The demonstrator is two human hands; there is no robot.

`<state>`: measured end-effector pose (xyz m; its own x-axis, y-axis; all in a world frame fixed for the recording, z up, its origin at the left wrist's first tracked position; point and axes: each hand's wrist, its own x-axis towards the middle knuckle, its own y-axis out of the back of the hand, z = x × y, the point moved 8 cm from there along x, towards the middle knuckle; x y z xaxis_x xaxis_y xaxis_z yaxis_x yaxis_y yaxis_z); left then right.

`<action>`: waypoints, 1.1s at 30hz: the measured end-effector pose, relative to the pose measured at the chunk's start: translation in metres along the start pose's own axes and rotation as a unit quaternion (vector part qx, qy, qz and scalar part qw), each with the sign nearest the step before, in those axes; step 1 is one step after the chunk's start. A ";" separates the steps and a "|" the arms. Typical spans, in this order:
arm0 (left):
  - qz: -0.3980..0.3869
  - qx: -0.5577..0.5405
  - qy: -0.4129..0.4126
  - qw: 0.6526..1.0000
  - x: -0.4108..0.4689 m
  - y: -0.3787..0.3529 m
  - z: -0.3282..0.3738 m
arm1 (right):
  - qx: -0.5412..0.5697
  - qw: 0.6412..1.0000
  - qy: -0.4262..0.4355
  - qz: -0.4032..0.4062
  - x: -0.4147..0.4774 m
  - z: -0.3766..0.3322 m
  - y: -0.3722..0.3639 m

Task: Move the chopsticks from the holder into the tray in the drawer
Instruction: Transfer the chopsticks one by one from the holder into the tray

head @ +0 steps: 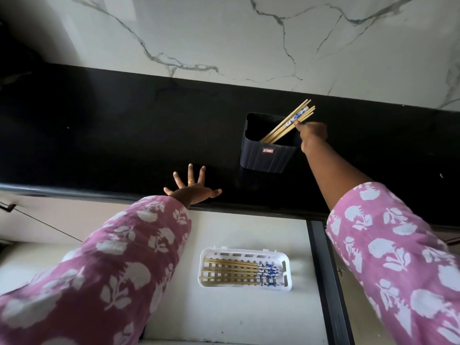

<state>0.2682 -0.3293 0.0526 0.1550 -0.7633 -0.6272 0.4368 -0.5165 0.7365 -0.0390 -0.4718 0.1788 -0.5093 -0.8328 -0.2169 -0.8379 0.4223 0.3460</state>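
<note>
A dark ribbed holder (268, 158) stands on the black counter. Several bamboo chopsticks (286, 125) with blue-and-white tops lean out of it toward the upper right. My right hand (312, 135) is at the holder's right rim, its fingertips touching the leaning chopsticks; whether it grips them I cannot tell. My left hand (193, 186) rests flat on the counter's front edge with fingers spread, holding nothing. Below, in the open drawer (249, 319), a white slotted tray (245, 252) holds several chopsticks (234, 271) lying side by side, patterned ends to the right.
The black counter (112, 135) runs across the view under a white marbled wall (224, 33). A dark drawer rail (326, 282) borders the drawer on the right. Both pink floral sleeves reach over the drawer.
</note>
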 end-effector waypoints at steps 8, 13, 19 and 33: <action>0.003 -0.001 0.001 1.000 0.000 0.000 0.000 | 0.107 0.994 -0.031 -0.006 0.003 0.003 0.000; 0.001 -0.003 0.002 1.000 0.001 -0.001 0.000 | 0.104 0.993 -0.054 -0.023 0.008 0.002 -0.005; 0.002 0.000 0.002 1.000 0.001 0.000 -0.001 | 0.104 0.993 -0.041 0.040 0.014 0.000 -0.001; 0.013 0.004 -0.007 1.000 -0.002 0.000 0.000 | 0.039 0.996 0.023 0.081 0.037 -0.013 0.029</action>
<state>0.2685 -0.3279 0.0538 0.1543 -0.7819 -0.6040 0.4260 -0.4990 0.7547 -0.0798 -0.4951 0.1930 -0.6303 -0.7667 -0.1218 -0.7597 0.5768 0.3002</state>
